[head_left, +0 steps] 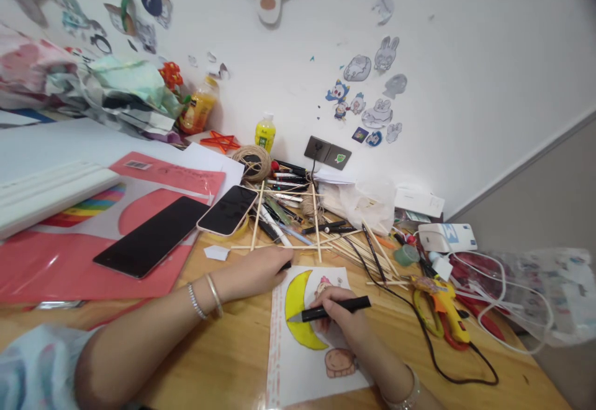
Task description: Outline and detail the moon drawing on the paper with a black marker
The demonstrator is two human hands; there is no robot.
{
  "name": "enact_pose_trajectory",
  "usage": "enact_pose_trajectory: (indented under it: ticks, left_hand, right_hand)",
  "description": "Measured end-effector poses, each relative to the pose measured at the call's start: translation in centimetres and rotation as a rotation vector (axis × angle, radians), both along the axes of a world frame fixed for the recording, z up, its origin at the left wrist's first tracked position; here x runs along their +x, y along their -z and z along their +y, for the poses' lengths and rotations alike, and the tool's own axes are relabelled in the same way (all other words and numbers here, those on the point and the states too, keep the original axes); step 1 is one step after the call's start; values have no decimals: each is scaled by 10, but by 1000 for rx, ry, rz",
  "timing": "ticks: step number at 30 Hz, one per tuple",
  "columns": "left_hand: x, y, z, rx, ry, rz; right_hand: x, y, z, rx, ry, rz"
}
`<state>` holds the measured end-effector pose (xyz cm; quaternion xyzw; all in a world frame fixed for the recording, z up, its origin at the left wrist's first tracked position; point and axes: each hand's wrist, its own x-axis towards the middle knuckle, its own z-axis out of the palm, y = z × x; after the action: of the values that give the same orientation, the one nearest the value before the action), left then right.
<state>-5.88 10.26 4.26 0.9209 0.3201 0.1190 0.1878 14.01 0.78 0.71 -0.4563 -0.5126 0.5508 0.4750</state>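
Note:
My right hand (342,317) grips a black marker (336,309) in a writing hold, its pale tip touching the yellow crescent moon (298,310) drawn on a white sheet of paper (298,385). Below the moon is a brown drawing (339,362), and a pinkish figure is partly covered by my fingers. At the sheet's upper left edge, my left hand (263,271) rests closed on the table, with a small black marker cap (285,266) poking out of its fingers. The rest of the cap is hidden.
Wooden sticks (319,223), pens and twine (254,160) clutter the table behind the paper. Two dark-screened devices, a phone (228,210) and a tablet (153,236), lie left. A yellow glue gun (449,314) with its black cord and white cables (505,279) are at right.

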Motion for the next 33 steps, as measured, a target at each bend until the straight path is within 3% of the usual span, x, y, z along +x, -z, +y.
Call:
enact_pose_trajectory:
  ticks: [33]
  left_hand:
    - [-1, -1, 0, 44, 21, -1]
  right_hand:
    - [4, 1, 0, -22, -45, -15]
